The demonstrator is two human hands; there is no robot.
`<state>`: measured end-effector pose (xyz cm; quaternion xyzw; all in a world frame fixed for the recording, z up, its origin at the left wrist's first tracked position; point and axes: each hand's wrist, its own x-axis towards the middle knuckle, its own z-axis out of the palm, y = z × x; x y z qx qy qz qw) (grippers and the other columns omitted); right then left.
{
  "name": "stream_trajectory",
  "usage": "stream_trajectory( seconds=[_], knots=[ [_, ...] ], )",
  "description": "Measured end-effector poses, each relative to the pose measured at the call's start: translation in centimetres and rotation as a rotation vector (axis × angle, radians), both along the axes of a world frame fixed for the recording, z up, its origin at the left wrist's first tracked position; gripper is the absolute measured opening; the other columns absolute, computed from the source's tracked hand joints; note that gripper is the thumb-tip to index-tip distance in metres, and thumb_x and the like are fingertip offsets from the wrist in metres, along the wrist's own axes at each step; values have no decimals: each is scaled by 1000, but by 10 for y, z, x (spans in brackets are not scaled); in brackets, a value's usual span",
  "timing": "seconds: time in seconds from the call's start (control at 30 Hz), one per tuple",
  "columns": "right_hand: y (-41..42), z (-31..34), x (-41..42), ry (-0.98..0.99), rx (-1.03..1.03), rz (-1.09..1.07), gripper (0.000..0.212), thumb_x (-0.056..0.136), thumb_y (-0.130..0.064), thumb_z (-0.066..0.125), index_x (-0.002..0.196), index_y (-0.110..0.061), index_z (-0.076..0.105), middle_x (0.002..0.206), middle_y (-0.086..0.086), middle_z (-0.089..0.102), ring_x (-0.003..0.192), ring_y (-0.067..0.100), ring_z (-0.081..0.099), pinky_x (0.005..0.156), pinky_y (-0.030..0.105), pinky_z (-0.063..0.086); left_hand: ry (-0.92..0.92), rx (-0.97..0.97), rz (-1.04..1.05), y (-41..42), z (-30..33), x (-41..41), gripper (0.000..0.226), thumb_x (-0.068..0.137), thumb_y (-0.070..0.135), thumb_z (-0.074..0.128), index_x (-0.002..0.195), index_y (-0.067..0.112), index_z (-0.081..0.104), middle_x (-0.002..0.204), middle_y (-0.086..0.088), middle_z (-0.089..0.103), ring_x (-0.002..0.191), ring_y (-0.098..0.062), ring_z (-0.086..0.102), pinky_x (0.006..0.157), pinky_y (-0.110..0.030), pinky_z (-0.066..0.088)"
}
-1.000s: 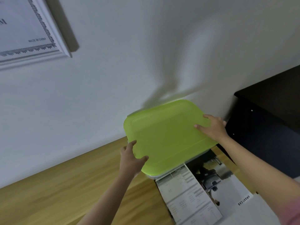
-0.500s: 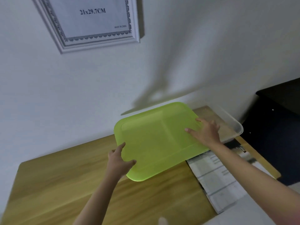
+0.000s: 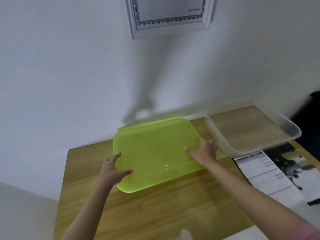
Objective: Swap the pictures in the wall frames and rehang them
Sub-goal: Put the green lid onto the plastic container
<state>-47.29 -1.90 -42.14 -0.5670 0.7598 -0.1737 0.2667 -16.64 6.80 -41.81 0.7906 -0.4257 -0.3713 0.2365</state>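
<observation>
A translucent lime-green rectangular plastic lid [image 3: 154, 153] is held over the light wooden tabletop [image 3: 155, 213] by both hands. The left hand [image 3: 112, 170] grips the lid's near-left corner, thumb on top and fingers curled beneath the edge. The right hand [image 3: 204, 150] holds the right edge, fingers spread across the top surface. A clear rectangular plastic container [image 3: 252, 134] sits just right of the lid, beside a printed sheet with a photograph [image 3: 275, 172]. The white ornate picture frame [image 3: 169, 16] hangs on the wall [image 3: 69, 75] above the table.
</observation>
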Motion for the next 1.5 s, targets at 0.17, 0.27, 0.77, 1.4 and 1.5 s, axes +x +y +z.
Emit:
stream_trajectory(
  seconds=[0.17,0.27,0.77,1.4,1.5],
  knots=[
    [2,-22,10,-6,42,-23,75,71,-52,74,135,-23,46,135,17,40,128,35,30,99,38,33,-5,35,-41,1,-20,11,90,62,18,86,139,26,40,139,-17,31,126,-35,39,103,-43,37],
    [2,-29,10,16,68,-28,75,73,-50,73,137,-23,44,138,18,35,130,38,27,101,41,35,-49,61,-60,1,-30,9,91,62,21,86,140,25,38,138,-15,34,124,-34,42,101,-43,39],
    [20,-30,-4,-32,43,115,75,80,-47,67,142,-19,35,136,15,33,131,34,25,106,40,33,-290,7,-67,6,-28,-35,73,75,19,72,139,16,38,141,-19,20,130,-41,23,100,-46,38],
    [165,-41,-258,-108,-122,-621,48,82,-18,69,127,-18,53,130,19,41,118,34,37,89,40,40,58,-17,-492,23,-34,-359,51,80,18,65,128,11,49,122,-9,48,110,-23,53,92,-30,45],
    [163,-49,-281,-312,-77,-672,50,84,-18,67,131,-23,49,130,17,38,107,31,51,88,40,48,57,21,-494,20,-37,-392,50,82,22,62,129,12,47,121,-8,51,109,-20,52,87,-27,44]
  ],
)
